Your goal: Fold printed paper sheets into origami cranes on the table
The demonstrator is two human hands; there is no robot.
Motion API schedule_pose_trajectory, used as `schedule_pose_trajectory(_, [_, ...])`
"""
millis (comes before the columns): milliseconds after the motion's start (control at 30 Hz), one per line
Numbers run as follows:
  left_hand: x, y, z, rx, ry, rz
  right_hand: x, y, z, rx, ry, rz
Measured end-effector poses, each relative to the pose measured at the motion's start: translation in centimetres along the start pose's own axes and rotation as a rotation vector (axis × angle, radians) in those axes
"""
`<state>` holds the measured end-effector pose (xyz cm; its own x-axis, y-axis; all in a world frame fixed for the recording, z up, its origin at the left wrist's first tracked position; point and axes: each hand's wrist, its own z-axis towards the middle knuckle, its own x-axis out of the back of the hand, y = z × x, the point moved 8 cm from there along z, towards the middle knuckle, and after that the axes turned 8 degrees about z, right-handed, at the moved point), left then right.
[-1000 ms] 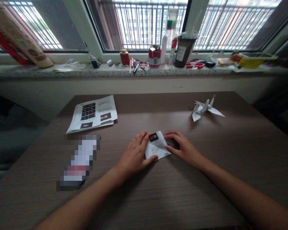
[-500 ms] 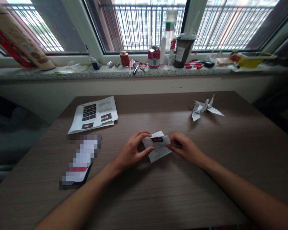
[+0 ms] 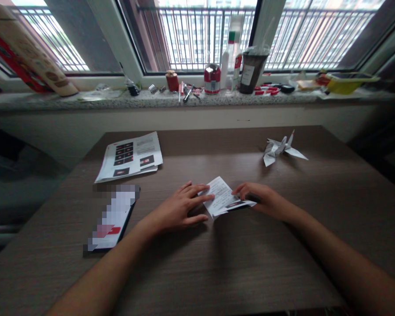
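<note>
A small folded sheet of printed white paper (image 3: pixel 224 199) lies on the brown wooden table (image 3: pixel 250 263) between my hands. My left hand (image 3: pixel 181 210) rests flat on the table with fingers stretched out, its fingertips pressing the paper's left edge. My right hand (image 3: pixel 260 199) has its fingers curled and pinches the paper's right corner against the table.
A folded paper crane (image 3: pixel 281 148) sits at the far right of the table. Printed sheets (image 3: pixel 130 156) lie at the far left, a phone (image 3: pixel 113 218) nearer me on the left. The windowsill (image 3: pixel 184 98) holds a red can (image 3: pixel 212 78), bottles, a dark cup (image 3: pixel 251 71) and small tools.
The paper was lifted and turned over between both hands, then laid flat again with the text side up. My left hand has flattened onto it.
</note>
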<state>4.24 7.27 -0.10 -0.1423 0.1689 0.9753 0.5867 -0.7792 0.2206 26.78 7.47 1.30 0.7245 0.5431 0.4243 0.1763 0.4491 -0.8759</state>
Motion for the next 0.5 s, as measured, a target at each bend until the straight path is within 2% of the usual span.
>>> schedule_pose_trajectory(200, [-0.1,-1.4,-0.3,0.084,0.042,0.144,0.4,0.5,-0.4,-0.062,-0.072,0.001])
schedule_pose_trajectory(333, [0.2,-1.8,-0.4,0.130,0.052,0.166,0.4,1.2,-0.6,-0.104,-0.132,-0.101])
schedule_pose_trajectory(500, [0.4,-1.8,-0.4,0.160,0.071,0.177,-0.2,1.2,-0.9,-0.083,-0.203,-0.203])
